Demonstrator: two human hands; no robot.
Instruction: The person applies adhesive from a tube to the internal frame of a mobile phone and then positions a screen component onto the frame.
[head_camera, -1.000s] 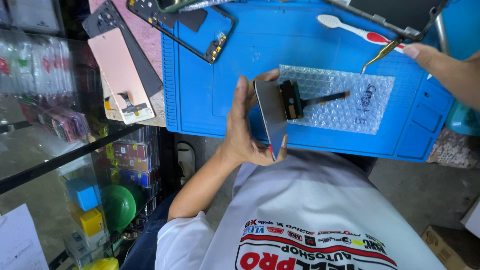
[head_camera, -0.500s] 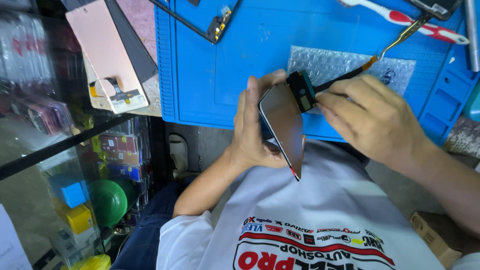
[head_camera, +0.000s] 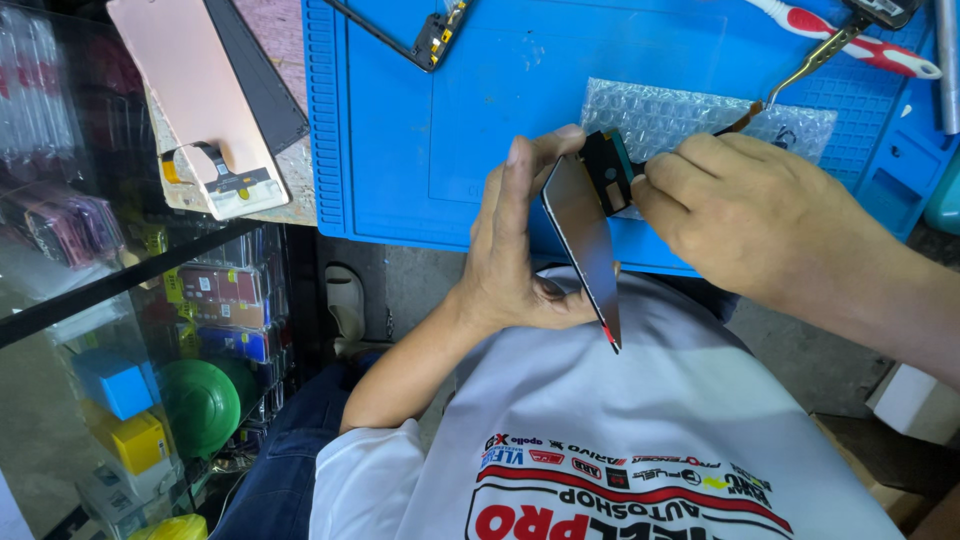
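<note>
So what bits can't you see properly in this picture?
Head view only:
- Tweezers: their tips are hidden behind the right hand.
- Phone screen panel: seen nearly edge-on in the left hand, so its front is unreadable.
- Red-and-white tool: cut off by the top edge.

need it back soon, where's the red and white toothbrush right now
In the head view the toothbrush lies at the top right on the blue mat, just beyond the bubble wrap.
</note>
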